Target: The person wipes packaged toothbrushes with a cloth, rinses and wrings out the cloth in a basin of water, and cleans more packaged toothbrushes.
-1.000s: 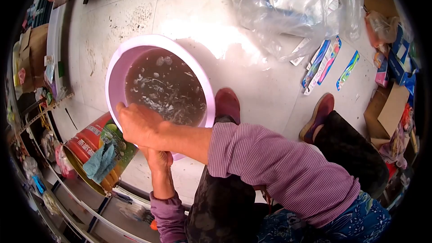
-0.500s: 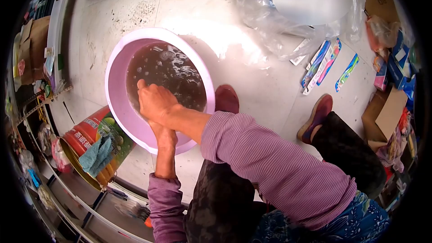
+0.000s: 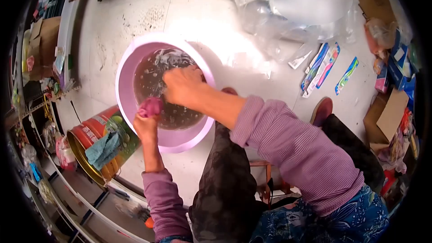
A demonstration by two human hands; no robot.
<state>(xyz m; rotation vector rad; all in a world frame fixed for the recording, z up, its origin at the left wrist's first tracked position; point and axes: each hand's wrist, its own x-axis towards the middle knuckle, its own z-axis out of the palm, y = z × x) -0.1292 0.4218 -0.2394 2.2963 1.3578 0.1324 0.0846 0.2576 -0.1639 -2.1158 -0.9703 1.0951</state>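
A pink basin [image 3: 125, 74] holds murky brown water [image 3: 180, 119] with bubbles on it. My left hand [image 3: 146, 126], at the basin's near left rim, is closed round a bunched pink cloth [image 3: 150, 107] that sticks up out of the fist. Over the water, further right, my right hand [image 3: 182, 86] has its fingers curled. What it holds, if anything, is hidden, and it is apart from my left hand.
A red and green tin [image 3: 96, 128] with a teal cloth [image 3: 103, 149] over its rim lies left of the basin. Packaged toothbrushes [image 3: 346, 75] and clear plastic bags [image 3: 297, 9] lie on the floor to the right. An open cardboard box [image 3: 390, 116] stands further right.
My hands, together before, have moved apart. The right one has gone right over the water, and the pink cloth now shows in my left fist. The basin appears slightly further right.
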